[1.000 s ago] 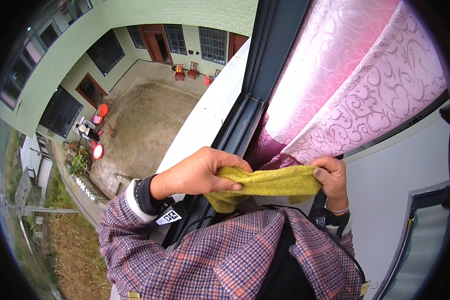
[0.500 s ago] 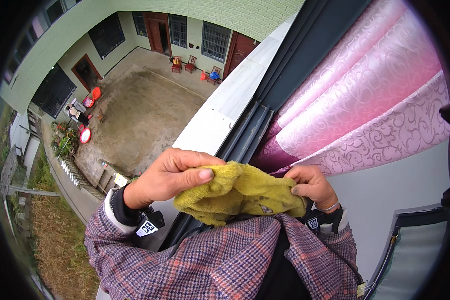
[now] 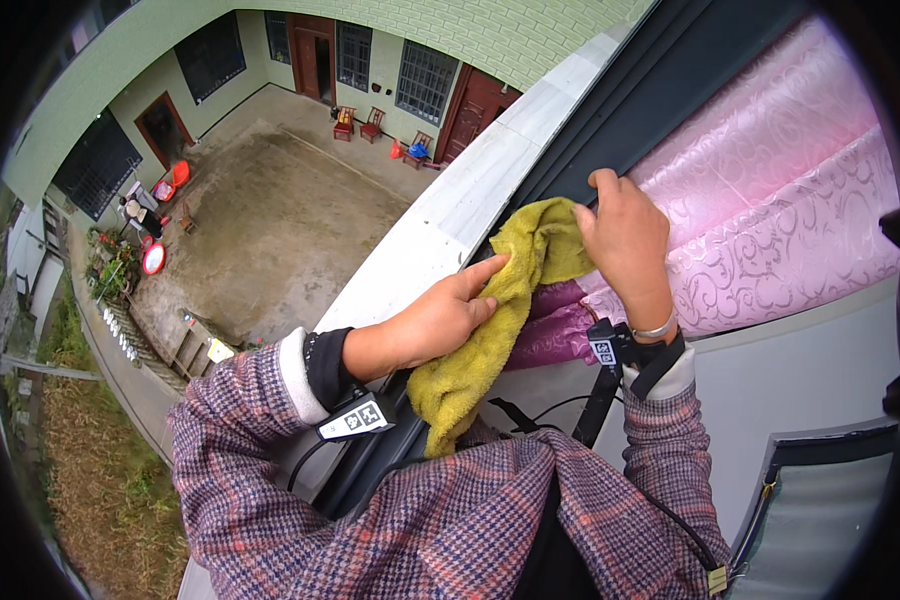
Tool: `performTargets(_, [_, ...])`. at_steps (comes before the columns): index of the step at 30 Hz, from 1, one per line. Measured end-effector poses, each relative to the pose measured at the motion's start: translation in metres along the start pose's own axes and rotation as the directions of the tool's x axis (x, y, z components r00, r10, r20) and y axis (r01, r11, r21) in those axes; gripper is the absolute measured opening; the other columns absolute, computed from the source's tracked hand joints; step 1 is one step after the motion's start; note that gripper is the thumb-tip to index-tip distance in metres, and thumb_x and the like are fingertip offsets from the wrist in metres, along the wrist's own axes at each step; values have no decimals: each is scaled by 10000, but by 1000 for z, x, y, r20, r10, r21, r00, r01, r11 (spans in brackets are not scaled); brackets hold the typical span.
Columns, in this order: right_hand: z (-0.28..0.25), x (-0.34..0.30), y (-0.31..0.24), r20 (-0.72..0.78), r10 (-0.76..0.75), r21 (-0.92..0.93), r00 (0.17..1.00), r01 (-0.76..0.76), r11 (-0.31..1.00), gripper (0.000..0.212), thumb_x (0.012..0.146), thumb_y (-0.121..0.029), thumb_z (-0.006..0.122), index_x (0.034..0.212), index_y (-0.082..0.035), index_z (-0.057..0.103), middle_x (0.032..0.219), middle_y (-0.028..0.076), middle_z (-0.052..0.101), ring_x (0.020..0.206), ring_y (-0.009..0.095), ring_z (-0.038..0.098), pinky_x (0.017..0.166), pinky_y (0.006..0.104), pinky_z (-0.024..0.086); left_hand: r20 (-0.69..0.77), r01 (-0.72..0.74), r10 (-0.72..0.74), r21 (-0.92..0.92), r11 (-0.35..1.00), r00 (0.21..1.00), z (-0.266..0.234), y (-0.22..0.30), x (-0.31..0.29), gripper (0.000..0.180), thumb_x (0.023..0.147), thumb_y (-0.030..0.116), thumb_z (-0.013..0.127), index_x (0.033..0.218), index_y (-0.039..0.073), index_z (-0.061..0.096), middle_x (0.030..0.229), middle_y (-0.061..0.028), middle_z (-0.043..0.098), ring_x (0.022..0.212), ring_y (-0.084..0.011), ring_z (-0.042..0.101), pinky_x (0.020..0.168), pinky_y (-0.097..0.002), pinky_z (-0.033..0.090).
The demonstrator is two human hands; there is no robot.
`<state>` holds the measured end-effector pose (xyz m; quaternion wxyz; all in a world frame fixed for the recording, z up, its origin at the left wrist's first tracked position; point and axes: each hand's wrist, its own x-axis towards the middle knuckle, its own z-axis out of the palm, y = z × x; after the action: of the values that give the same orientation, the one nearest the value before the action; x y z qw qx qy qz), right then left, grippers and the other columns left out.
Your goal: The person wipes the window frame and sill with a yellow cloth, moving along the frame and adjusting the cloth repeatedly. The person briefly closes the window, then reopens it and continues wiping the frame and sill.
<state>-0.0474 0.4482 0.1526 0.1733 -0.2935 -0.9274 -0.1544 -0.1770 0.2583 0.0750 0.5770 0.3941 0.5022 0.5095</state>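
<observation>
A yellow-green fuzzy cloth (image 3: 470,382) hangs slantwise between my hands, over the dark window frame. My left hand (image 3: 430,322) is closed on its left edge, thumb and forefinger gripping the folds. Higher up and to the right, my right hand (image 3: 632,240) has its fingers curled at the cloth's upper end, beside the dark frame (image 3: 585,150); its fingertips are partly hidden. The cloth's lower end dangles loose in front of my checked jacket.
A white tiled ledge (image 3: 450,205) runs along the frame's outer side, with a courtyard (image 3: 270,210) far below. Pink patterned curtains (image 3: 770,210) hang at right. Straps with small marked tags sit on both wrists, and a black cable (image 3: 560,405) trails below the cloth.
My right hand has moved up and forward to the window frame, taking one end of the cloth along. The cloth has gone from bunched and level to stretched out slantwise. My left hand has shifted right.
</observation>
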Motion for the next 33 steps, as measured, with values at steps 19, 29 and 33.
performTargets(19, [51,-61,0,455,-234,455,859,1,890,612,836,-82,625,1389,78,418,968,231,690,916,429,660,798,474,523,397,-223,95,290,931,913,30,-12,-23,864,973,140,598,1608,120,12,1283,-294,565,1147,-387,603,1017,-412,450])
performTargets(29, [47,-33,-18,567,-187,464,802,-123,877,562,785,-284,732,1084,148,534,923,325,672,869,475,676,775,480,554,274,-219,155,220,950,949,17,4,-24,744,954,78,601,1578,85,196,1231,-228,599,1120,-312,620,991,-360,466])
performTargets(33, [54,-35,-25,576,-137,419,806,-147,896,643,733,-339,758,1056,171,534,888,354,658,857,478,677,774,478,558,292,-199,108,305,931,950,18,6,-20,732,932,75,617,1563,79,246,1089,-222,634,1000,-313,651,918,-381,494])
